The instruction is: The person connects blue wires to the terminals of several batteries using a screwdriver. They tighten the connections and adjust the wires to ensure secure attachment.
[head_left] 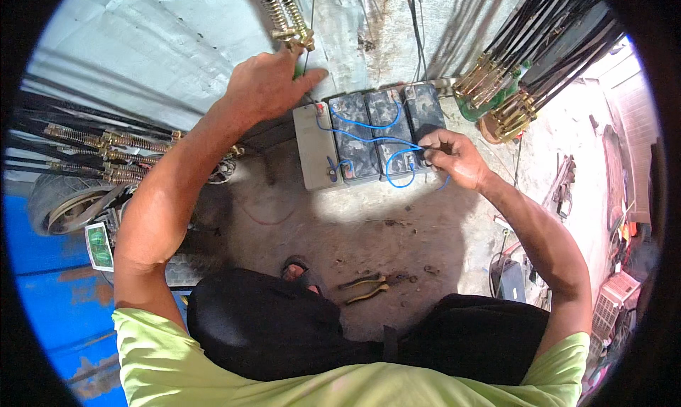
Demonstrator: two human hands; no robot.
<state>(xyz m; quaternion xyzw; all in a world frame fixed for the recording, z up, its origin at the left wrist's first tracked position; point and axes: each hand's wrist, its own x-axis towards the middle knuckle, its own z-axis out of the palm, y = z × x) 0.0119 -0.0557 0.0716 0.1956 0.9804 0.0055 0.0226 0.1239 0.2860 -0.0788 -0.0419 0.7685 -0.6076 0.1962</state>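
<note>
— Right hand (457,157): what was its grip doing?

— Thumb and forefinger were pressed together on the blue wire (397,143), pinching it just at the right end of the row of batteries (369,134). The other fingers curled loosely beneath.

— And the left hand (266,86)?

— Raised to the wall, closed around something green and slim, forefinger stretched out flat. What the thing was I could not tell; the hand hid most of it. It sat right under the brass end of a hanging spring cable (287,17).

— How far along did the wiring look?

— Partway, I'd judge. Four batteries stood side by side against the wall, and short blue jumpers already looped between several tops. The pinched end was loose, so at least that connection remained. Whether every terminal was tightened, too small to see.

— Tools?

— A pair of yellow-handled pliers (365,288) lay on the floor near the person's knees, untouched.

— The surface?

— Bare concrete floor (397,222), dusty and stained, sunlit in one patch beside the batteries. No bench; the person squatted, one sandalled foot showing.

— The room?

— A cramped workshop. Bundles of black cables with brass fittings (511,88) hung at the right, more lay at the left beside a small tyre (67,201), and a blue metal panel (50,300) stood lower left.
</note>
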